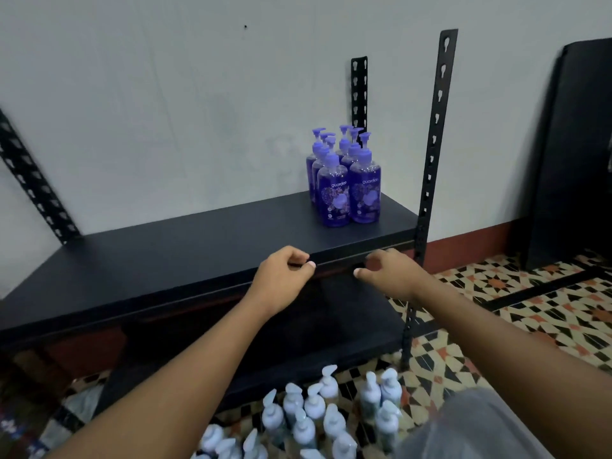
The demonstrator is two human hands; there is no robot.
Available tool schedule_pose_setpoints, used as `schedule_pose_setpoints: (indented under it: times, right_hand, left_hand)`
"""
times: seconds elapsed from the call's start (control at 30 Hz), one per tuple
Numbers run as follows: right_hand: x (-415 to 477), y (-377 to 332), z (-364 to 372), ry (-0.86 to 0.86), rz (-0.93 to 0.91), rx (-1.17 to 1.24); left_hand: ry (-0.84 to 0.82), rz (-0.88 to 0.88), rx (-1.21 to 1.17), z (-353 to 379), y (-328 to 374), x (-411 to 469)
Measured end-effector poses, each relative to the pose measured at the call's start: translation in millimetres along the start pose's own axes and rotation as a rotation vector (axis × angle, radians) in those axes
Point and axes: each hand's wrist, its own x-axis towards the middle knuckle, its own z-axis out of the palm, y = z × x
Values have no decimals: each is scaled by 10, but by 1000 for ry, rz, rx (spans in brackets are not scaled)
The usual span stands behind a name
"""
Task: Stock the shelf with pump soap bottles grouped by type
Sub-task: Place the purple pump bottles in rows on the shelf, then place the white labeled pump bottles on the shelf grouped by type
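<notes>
Bottles (346, 180) stand on the shelf (165, 260), right of middle. Left hand (284, 270) is curled up, empty; right hand (387, 270) is loose, empty.

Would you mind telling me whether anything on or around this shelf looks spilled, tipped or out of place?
Nothing stands out. The purple bottles stand upright in a tight group at the right rear of the shelf, and the pale-capped bottles on the floor appear upright too; no spill shows.
</notes>
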Motion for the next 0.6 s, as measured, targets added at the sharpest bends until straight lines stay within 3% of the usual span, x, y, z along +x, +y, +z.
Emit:
schedule_pose_setpoints:
  times: [0.23,0.6]
  right_hand:
    - [-664,9,284,-83,37,47]
    - [-958,803,1433,-71,391,284]
  left_hand:
    - [-119,-45,-79,138,-285,-546]
    - [-420,-289,-106,1277,-1051,-727]
